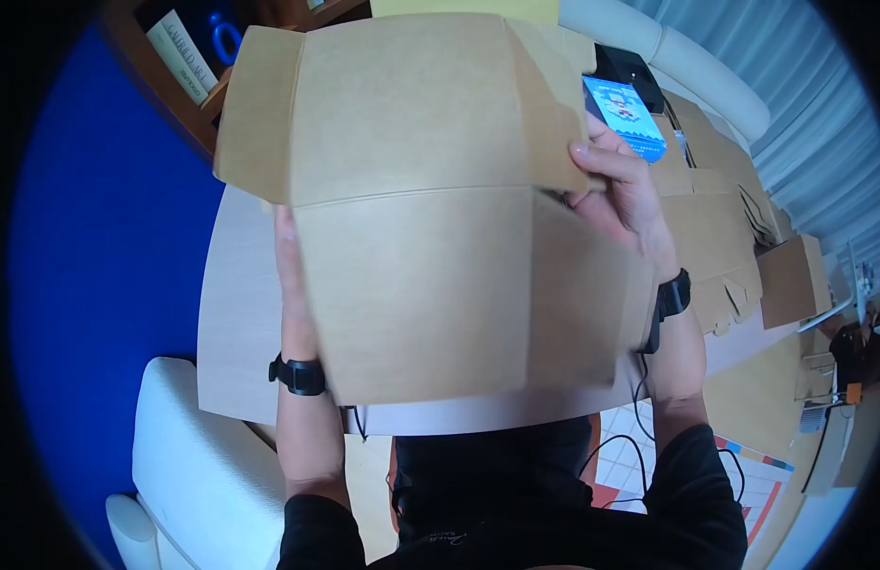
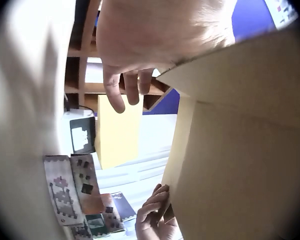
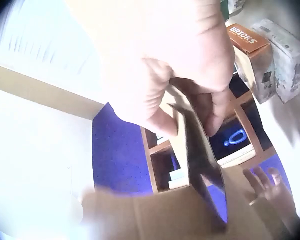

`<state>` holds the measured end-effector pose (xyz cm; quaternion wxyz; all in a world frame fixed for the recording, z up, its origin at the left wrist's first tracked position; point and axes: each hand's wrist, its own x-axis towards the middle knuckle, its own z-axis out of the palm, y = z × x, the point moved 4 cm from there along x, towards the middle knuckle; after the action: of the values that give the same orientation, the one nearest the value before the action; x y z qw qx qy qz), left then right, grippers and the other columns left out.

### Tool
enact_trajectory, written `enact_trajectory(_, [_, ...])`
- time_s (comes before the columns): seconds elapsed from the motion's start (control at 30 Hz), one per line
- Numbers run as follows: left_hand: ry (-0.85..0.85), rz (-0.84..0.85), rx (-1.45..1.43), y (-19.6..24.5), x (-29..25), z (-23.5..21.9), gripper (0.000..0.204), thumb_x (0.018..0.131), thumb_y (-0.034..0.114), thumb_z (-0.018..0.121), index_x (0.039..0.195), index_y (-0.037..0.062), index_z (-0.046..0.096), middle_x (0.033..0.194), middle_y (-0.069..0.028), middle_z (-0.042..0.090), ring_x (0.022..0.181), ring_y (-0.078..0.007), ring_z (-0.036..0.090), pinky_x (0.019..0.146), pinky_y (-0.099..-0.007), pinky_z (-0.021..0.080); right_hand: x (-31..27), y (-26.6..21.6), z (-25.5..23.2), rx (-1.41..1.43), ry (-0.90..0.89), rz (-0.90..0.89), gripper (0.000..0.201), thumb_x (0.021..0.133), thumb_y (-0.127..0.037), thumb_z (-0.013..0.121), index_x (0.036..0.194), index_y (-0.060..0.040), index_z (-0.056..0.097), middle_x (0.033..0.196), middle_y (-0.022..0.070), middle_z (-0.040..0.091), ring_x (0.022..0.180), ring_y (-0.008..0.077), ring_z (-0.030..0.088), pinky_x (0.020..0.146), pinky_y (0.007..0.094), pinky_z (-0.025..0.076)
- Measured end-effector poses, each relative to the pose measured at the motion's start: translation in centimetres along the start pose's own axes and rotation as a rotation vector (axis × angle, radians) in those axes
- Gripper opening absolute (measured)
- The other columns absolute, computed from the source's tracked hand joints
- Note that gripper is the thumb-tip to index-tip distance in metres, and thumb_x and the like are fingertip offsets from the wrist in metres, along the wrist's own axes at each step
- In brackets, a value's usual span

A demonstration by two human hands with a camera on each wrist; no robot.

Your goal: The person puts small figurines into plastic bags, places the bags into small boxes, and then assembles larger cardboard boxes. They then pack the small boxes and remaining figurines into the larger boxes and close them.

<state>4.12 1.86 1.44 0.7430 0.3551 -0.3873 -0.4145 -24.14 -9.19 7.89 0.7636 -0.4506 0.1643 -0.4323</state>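
A partly folded brown cardboard box (image 1: pixel 411 114), flaps spread, is held up over the table in front of the person. The right hand (image 1: pixel 620 190) pinches a side flap at the box's right, thumb on the near face; in the right wrist view its thumb and fingers close on layered cardboard edges (image 3: pixel 192 145). At the left side, the left hand (image 1: pixel 287 252) supports the box, its fingers hidden behind the board in the head view. The left wrist view shows those fingers (image 2: pixel 115 92) extended and loose, with the palm against the box's edge.
A blue illustrated box (image 1: pixel 625 114) lies beyond the right hand. Flattened cardboard (image 1: pixel 710 237) covers the table's right side. An orange-topped bricks box (image 3: pixel 255 55) stands beside other small boxes. Shelves (image 1: pixel 141 57) rise at back left, and a white chair (image 1: pixel 202 437) stands at front left.
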Motion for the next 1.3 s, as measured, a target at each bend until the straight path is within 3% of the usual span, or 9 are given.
enact_trajectory(0.07, [-0.118,-0.063,-0.427,-0.1,-0.3,0.1,0.074,0.095,0.048,0.054,0.149,0.0041,0.028,0.141,-0.014,0.045,0.129,-0.0212,0.045,0.103,-0.0358,0.043,0.3,0.4,-0.3,-0.084,-0.014,0.004,0.058,0.085,0.0,0.059,0.14,-0.0049,0.04,0.124,0.0121,0.06,0.115,0.0206,0.058,0.098,0.0334,0.048])
enact_trajectory(0.3, [-0.037,0.16,0.248,2.2,1.0,2.6,0.093,0.081,-0.003,0.069,0.154,0.0108,0.013,0.14,-0.0202,0.046,0.091,-0.0195,0.068,0.071,-0.025,0.058,-0.4,1.1,-0.2,-0.06,-0.057,0.051,0.053,0.086,-0.005,0.061,0.135,0.0014,0.042,0.121,0.017,0.061,0.102,0.0267,0.066,0.078,0.0344,0.057])
enact_trajectory(0.43, [-0.041,0.161,0.359,2.8,0.7,2.7,0.093,0.083,-0.007,0.064,0.155,0.0135,0.009,0.142,-0.0252,0.042,0.102,-0.0234,0.065,0.079,-0.0305,0.058,-1.5,-0.4,0.6,-0.259,-0.184,0.205,0.048,0.089,-0.01,0.062,0.13,0.0056,0.044,0.108,0.0206,0.065,0.083,0.0317,0.071,0.048,0.0293,0.057])
enact_trajectory(0.53, [0.024,0.28,0.369,3.1,0.6,2.9,0.095,0.084,-0.004,0.066,0.155,0.0148,0.006,0.141,-0.0251,0.043,0.106,-0.0234,0.063,0.081,-0.0318,0.057,-2.9,-1.5,2.0,-0.554,-0.03,0.108,0.043,0.091,-0.015,0.062,0.127,0.003,0.048,0.101,0.0169,0.069,0.078,0.027,0.071,0.044,0.0251,0.051])
enact_trajectory(0.73, [0.078,0.247,0.158,1.1,1.6,0.6,0.088,0.091,0.019,0.067,0.155,0.0171,0.006,0.133,-0.0178,0.051,0.099,-0.0163,0.064,0.072,-0.027,0.056,-5.7,-9.2,3.4,-0.686,0.032,-0.148,0.032,0.091,-0.016,0.064,0.111,0.0087,0.06,0.097,0.0152,0.069,0.075,0.0223,0.07,0.052,0.0267,0.056])
enact_trajectory(0.93, [0.123,0.14,0.301,0.0,1.5,0.9,0.07,0.094,0.031,0.063,0.15,0.0108,0.027,0.105,-0.0125,0.067,0.083,-0.0149,0.066,0.065,-0.0249,0.056,-10.7,-20.9,-0.7,-0.783,0.401,-0.806,0.024,0.096,-0.012,0.058,0.114,0.0042,0.06,0.106,0.0105,0.065,0.092,0.019,0.067,0.07,0.0332,0.059])
enact_trajectory(1.07, [0.045,0.072,0.407,-0.6,1.2,1.9,0.06,0.094,0.033,0.062,0.144,0.0084,0.04,0.097,-0.0092,0.069,0.08,-0.0138,0.066,0.067,-0.0244,0.055,-13.6,-21.0,0.9,-1.198,0.554,-1.137,0.027,0.096,-0.01,0.058,0.116,0.0078,0.059,0.104,0.0136,0.066,0.09,0.021,0.068,0.072,0.034,0.059])
enact_trajectory(1.2, [-0.034,0.023,0.491,-1.6,1.2,2.1,0.051,0.095,0.03,0.06,0.139,0.0069,0.048,0.094,-0.0068,0.069,0.08,-0.0114,0.064,0.068,-0.024,0.053,-16.1,-19.9,-6.8,-1.61,0.655,-1.142,0.027,0.097,-0.006,0.053,0.122,0.0031,0.059,0.108,0.0154,0.067,0.092,0.0168,0.067,0.071,0.0292,0.056])
enact_trajectory(1.3, [-0.057,0.008,0.519,-2.1,1.1,2.1,0.044,0.096,0.027,0.059,0.135,0.0071,0.053,0.091,-0.0047,0.067,0.081,-0.0098,0.063,0.069,-0.0241,0.051,-18.2,-15.8,-10.8,-2.034,0.606,-0.75,0.043,0.091,0.002,0.051,0.134,-0.0032,0.053,0.133,0.0173,0.058,0.125,0.028,0.055,0.105,0.0341,0.04])
